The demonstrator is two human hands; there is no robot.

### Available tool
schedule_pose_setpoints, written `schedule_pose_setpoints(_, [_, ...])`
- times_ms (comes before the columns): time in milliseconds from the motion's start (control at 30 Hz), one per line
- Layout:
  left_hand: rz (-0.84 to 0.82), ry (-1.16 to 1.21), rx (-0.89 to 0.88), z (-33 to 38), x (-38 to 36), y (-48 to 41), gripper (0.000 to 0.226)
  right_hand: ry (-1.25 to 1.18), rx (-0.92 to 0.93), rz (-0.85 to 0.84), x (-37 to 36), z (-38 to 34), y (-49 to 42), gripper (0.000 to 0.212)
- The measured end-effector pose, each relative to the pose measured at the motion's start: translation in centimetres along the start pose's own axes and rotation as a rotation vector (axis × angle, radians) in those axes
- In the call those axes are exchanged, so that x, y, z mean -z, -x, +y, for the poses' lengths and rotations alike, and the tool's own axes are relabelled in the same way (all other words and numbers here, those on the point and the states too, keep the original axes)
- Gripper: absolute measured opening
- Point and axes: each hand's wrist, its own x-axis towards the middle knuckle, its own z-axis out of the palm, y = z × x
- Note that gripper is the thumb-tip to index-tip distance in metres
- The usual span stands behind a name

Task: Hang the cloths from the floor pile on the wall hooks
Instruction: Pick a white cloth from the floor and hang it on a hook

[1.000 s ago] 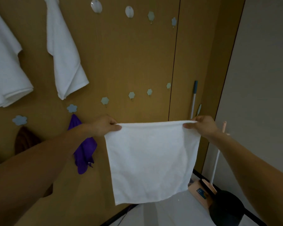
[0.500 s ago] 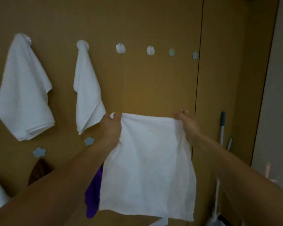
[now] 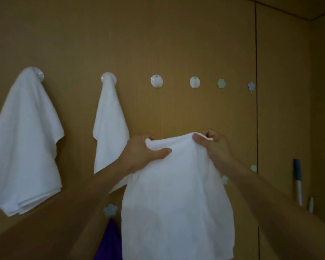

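Where the hands grip: both hold the bunched top edge of a plain white terry cloth, close together.
Left hand: fingers are curled over the edge, with the thumb pressed flat across the front of the fabric.
Right hand: thumb and curled fingers pinch a fold of the edge.
Held cloth: it hangs straight down from the two hands in front of the wall, below the upper row of hooks and apart from them.
Nearest hooks: two bare round white hooks sit above the hands.
Same row, further right: a pale green flower-shaped hook, then a blue flower-shaped hook.
Hung cloths: a large white towel drapes from the far-left round hook. A narrower white towel drapes from the next, its lower part behind the left forearm.
Lower row: a pale blue flower hook has a purple cloth hanging beneath it, just left of the held cloth.
Wall: tan wooden panels with a dark vertical seam at the right.
Right edge: a blue-and-white handle stands against the wall.
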Motion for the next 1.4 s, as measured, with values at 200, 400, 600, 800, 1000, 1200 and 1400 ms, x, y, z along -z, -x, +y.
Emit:
schedule_pose_setpoints(200, [0.215, 0.155, -0.05, 1.5, 1.6, -7.2, 0.029, -0.032, 0.123, 0.091, -3.2, -0.8, -7.8, 0.032])
schedule_pose_setpoints(400, [0.534, -0.04, -0.144, 3.6, 2.2, -16.1, 0.033, -0.023, 0.241, 0.201, -6.6, -3.9, -17.7, 0.018])
schedule_pose_setpoints(600, [0.714, -0.286, -0.156, 3.7, 3.7, -24.2, 0.04, 0.056, 0.324, 0.201, -9.2, -5.6, -25.8, 0.016])
schedule_pose_setpoints(800, [0.815, -0.458, -0.156, 2.7, 4.8, -26.9, 0.023, 0.278, 0.395, 0.209, -10.6, -5.8, -29.2, 0.015])
schedule_pose_setpoints(1000, [0.654, -0.238, 0.033, 1.5, 4.3, -25.5, 0.032, 0.351, 0.322, 0.119, -10.2, -3.6, -28.4, 0.017])
schedule_pose_setpoints(1200, [0.371, -0.518, 0.32, 3.4, 4.2, -24.5, 0.04, 0.531, 0.358, 0.177, -10.2, -3.3, -26.3, 0.031])
schedule_pose_setpoints(1400, [0.6, -1.296, -0.407, 3.9, 1.5, -23.7, 0.033, 0.811, 0.868, 0.316, -10.7, -3.2, -24.4, 0.016])
